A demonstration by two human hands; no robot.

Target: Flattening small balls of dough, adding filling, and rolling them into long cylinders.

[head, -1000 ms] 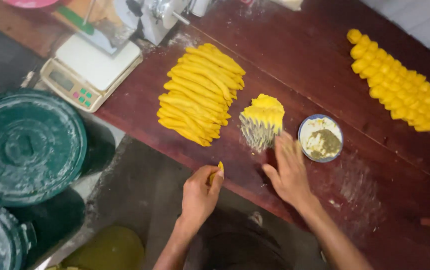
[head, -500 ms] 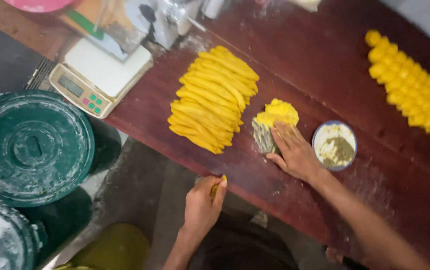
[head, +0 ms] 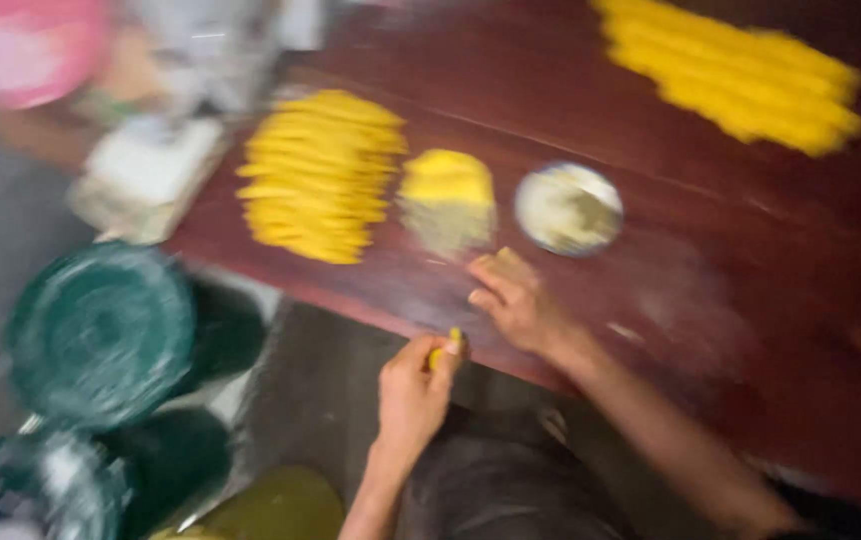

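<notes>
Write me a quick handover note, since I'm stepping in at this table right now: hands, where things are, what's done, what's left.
The picture is blurred, so details are rough.
Left hand: at the table edge, pinching a small yellow piece.
Right hand: resting on the dark wooden table, holding nothing that shows.
Things: small yellow pile and small round bowl just beyond the right hand.
Done: a stack of yellow strips at left, another yellow batch far right.
Left: the small pile and the piece in hand.
</notes>
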